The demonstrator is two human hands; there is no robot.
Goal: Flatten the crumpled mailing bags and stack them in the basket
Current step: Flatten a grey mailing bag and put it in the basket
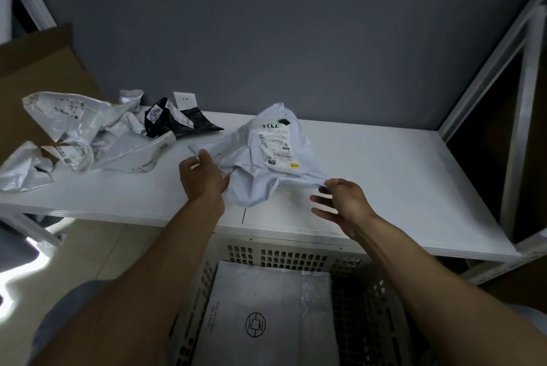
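Note:
A crumpled pale grey mailing bag (260, 164) with a white shipping label lies on the white shelf (384, 182), in the middle. My left hand (201, 176) grips its left edge. My right hand (343, 196) pinches its right corner with thumb and forefinger, the other fingers spread. Below the shelf's front edge stands a white perforated basket (284, 256) with flattened white bags (266, 315) lying inside. A heap of crumpled silver-grey bags (85, 134) and one black bag (174, 121) lies at the shelf's left end.
A brown cardboard box (38, 69) stands behind the heap at the left. White metal rack posts (518, 99) rise on the right. A grey wall backs the shelf, with a white socket (185, 100) on it. Tiled floor shows at the lower left.

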